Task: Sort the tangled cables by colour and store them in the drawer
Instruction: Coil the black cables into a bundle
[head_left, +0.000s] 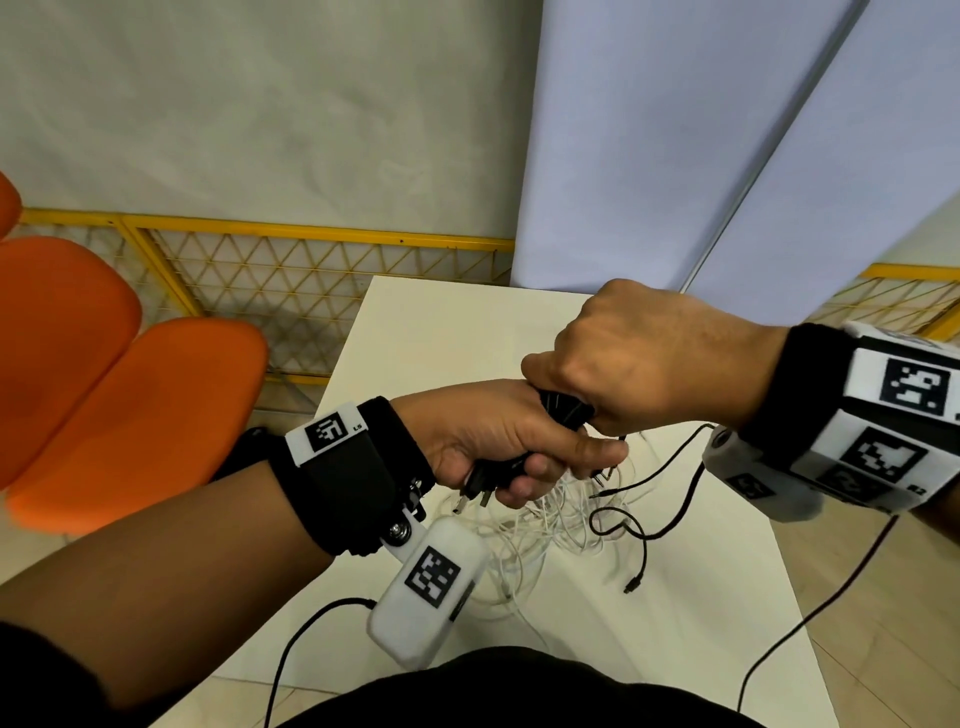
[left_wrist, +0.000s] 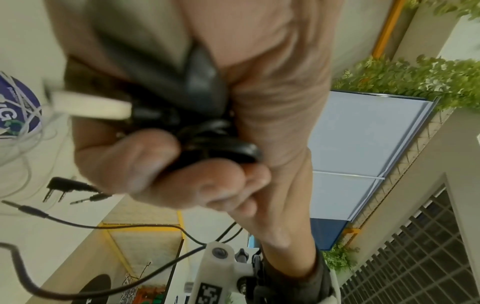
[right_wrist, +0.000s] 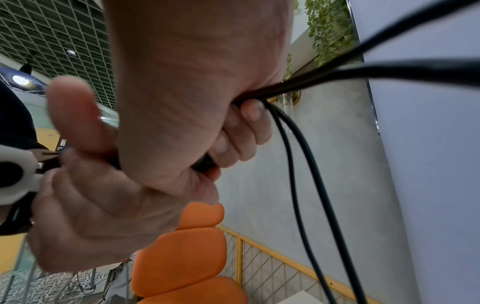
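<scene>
Nearest, the left hand (head_left: 483, 441) has its fingers (head_left: 535, 486) curled tight round a bundle of black cables (head_left: 566, 410), with the thumb laid along the top; several plug ends poke out below the fist, and the left wrist view shows a black two-pin plug (left_wrist: 64, 188) and two slim jack plugs hanging free beside the palm, plus one white connector (left_wrist: 91, 106) jutting from the grip. Just above and touching it, the right hand (head_left: 639, 358) is closed into a fist on the same black cables, knuckles up; in the right wrist view its fingers (right_wrist: 241, 131) are wrapped fully round the strands, two thick ones running off to the upper right and two thinner ones dropping down. Both hands hold the bundle up over the white tabletop (head_left: 431, 332). Under them a loose tangle of white cables (head_left: 540, 525) lies on the tabletop, too knotted to count, with a few thin black leads trailing from the bundle across it toward the right edge. The drawer cannot be made out in any view. Farther left are two orange chair seats (head_left: 130, 415), and behind the tabletop a yellow mesh fence (head_left: 311, 275) along a pale wall, with one pale blue panel (head_left: 649, 145) standing at the far side
</scene>
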